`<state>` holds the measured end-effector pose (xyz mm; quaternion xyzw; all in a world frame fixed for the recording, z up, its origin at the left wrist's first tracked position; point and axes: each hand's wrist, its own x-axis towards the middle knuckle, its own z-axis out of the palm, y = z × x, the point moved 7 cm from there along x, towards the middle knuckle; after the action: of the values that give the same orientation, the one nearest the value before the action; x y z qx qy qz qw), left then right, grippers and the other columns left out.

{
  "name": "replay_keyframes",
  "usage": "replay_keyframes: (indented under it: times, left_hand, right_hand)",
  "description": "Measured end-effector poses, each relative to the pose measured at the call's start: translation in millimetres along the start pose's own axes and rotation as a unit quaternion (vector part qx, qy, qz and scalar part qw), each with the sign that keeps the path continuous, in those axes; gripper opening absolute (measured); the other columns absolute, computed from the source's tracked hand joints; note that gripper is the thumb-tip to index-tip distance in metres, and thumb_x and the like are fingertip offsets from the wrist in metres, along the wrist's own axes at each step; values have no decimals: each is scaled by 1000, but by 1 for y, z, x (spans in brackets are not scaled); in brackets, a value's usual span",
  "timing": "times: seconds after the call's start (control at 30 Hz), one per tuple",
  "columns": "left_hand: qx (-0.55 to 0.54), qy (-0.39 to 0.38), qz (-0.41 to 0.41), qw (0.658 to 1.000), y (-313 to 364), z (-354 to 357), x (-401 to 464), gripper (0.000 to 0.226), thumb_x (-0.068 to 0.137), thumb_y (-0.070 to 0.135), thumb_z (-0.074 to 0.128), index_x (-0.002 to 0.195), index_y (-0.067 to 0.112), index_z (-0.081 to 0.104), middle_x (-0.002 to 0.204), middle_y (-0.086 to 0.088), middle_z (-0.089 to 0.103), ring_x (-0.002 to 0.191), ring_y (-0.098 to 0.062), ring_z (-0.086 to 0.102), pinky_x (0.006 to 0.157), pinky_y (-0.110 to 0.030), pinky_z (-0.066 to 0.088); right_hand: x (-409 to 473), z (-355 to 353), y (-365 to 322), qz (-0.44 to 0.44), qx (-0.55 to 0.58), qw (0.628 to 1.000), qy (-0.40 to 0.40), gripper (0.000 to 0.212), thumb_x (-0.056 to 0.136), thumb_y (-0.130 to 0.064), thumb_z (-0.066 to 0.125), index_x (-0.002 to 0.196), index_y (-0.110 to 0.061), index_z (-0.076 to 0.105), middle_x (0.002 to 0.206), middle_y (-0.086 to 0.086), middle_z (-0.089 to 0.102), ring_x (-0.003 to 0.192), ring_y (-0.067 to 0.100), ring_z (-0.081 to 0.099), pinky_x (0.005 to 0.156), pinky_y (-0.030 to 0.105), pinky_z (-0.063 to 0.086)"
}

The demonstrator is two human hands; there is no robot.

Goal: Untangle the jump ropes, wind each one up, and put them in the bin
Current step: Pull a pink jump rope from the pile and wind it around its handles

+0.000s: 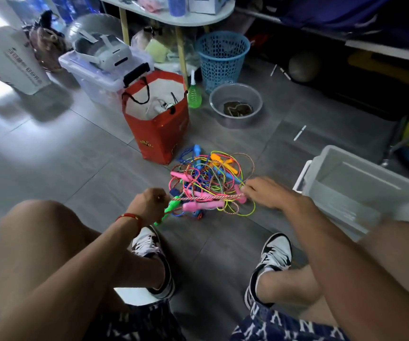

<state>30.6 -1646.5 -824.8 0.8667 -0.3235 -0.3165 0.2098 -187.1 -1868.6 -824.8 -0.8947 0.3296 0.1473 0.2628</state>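
Note:
A tangle of jump ropes [211, 178] in pink, blue, orange, green and yellow lies on the grey floor in front of me. A striped braided rope [211, 198] is stretched taut between my two hands. My left hand [153, 201] grips one end of it, beside a green handle [170, 209]. My right hand [263, 190] pinches the other end at the right side of the pile. A pink handle [198, 206] lies just below the taut rope. The white plastic bin [361, 183] stands to the right of the pile.
A red paper bag [159, 134] stands just behind the pile, with a clear storage box [95, 77], a blue mesh basket [222, 57] and a grey basin [235, 104] further back. A green bottle [194, 94] stands beside the bag. My knees and sneakers frame the near floor.

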Motion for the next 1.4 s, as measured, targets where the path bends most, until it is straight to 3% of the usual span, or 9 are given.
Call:
replay_keyframes:
  times: [0.2,0.33,0.5,0.67,0.77,0.93,1.07,1.27,1.4]
  left_hand:
    - [-64,-192,-29,979,22,55,-18,19,96,26,63,89,8,65,70,-7,68,62,-21,64,71,-34,58]
    - [-222,-260,115,933,95,51,-55,30,99,17,62,115,-7,54,65,-5,55,60,-28,59,60,-33,54]
    - [-422,-243,169,857,127,15,-71,30,105,23,45,84,3,52,58,-8,36,55,-25,51,77,-50,49]
    - [-132,-209,34,968,65,14,-45,23,96,6,54,75,6,64,58,-9,62,61,-28,60,59,-28,51]
    - [74,-251,-3,965,36,33,-41,4,89,18,67,88,18,70,81,0,71,77,-19,65,78,-31,55]
    - [-158,-211,150,953,86,57,-54,52,79,35,74,126,19,57,115,-8,68,100,-18,63,95,-35,53]
    - [-94,-172,207,959,86,50,-48,26,100,32,57,95,9,68,76,1,68,72,-15,62,72,-27,51]
    - [-94,148,96,980,40,-23,-18,28,101,16,53,78,12,68,69,-2,72,68,-17,69,69,-33,55]
    - [86,22,-58,994,3,-6,1,18,97,18,55,99,12,72,102,-14,74,95,-32,69,83,-38,56]
  right_hand:
    - [-35,-82,-74,-177,168,952,187,34,95,-41,64,71,-17,60,56,-6,47,55,4,40,57,27,36]
    - [-53,-86,-93,-223,146,947,180,33,91,-49,67,71,-22,65,53,-7,46,53,5,40,55,29,38]
    - [-28,-51,-52,-144,149,975,79,52,86,-61,66,69,-12,64,51,-8,38,50,5,37,54,29,31]
    - [-7,-12,14,-19,35,999,26,30,93,-46,65,76,-22,61,70,-10,55,76,15,58,68,30,45]
    - [-16,-20,-20,-89,29,994,56,22,94,-39,63,76,-28,59,74,-9,60,78,15,61,73,36,52]
    - [-40,-18,-106,-214,137,965,65,19,94,-35,69,81,-21,68,58,-16,55,58,2,49,59,24,41]
    - [-26,-7,-76,-150,161,975,44,28,88,-46,73,75,-22,66,63,-8,60,57,2,50,58,26,44]
    - [-13,13,20,46,-8,999,15,22,101,-42,54,85,-31,66,97,-5,65,114,20,54,105,45,33]
    - [-14,-23,-7,-11,70,990,126,21,102,-32,53,87,-24,66,79,-3,65,86,25,60,77,34,42]
